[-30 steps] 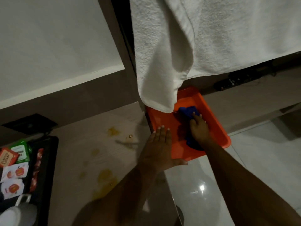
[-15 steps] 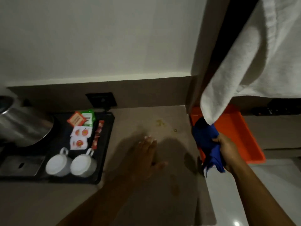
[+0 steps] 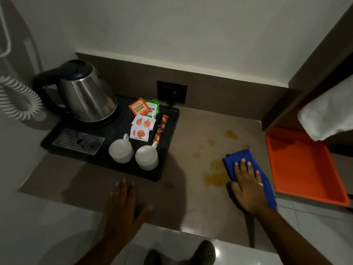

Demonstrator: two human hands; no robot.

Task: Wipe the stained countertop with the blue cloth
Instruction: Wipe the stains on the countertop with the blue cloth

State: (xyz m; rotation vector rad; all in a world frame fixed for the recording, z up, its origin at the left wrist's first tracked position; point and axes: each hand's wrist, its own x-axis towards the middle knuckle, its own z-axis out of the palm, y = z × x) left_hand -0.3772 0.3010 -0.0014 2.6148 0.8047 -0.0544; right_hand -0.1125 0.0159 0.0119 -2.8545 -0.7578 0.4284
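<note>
The blue cloth lies flat on the beige countertop, at its right side. My right hand presses down on the cloth with fingers spread, covering its middle. Yellow-brown stains spread just left of the cloth, with smaller spots farther back. My left hand rests flat and empty on the counter near the front edge, fingers apart.
A black tray at the left holds a steel kettle, two white cups and tea sachets. An orange tray sits right of the counter under a hanging white towel. A wall socket is behind.
My right hand carried the blue cloth out of the orange tray and set it flat on the countertop beside the stains. My left hand shifted left, toward the front edge.
</note>
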